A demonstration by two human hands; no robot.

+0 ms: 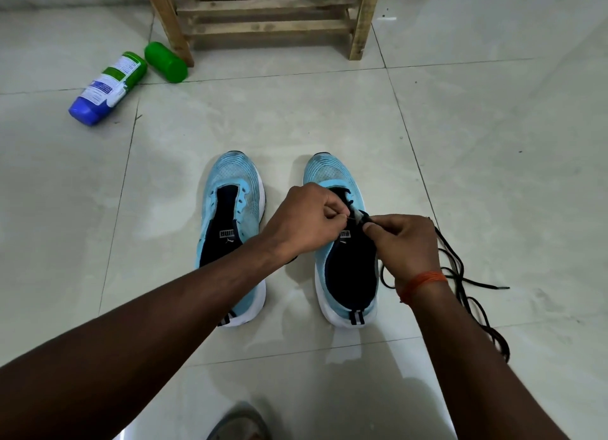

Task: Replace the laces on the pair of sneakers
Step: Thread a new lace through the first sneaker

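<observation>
Fingers on my left hand (pixel 306 222) and right hand (pixel 404 245) both pinch the black lace (pixel 363 218) end over the right sneaker (pixel 332 173), slack piled on the floor (pixel 493 136) to the right. No lace in the left sneaker (pixel 230 179) yet. Early threading, I reckon; next eyelet needs steady aim.

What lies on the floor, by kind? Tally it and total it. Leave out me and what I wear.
Sneakers: 2
Bottle: 1
Green canister: 1
Rack: 1
Lace tangle: 1
Total: 6
</observation>
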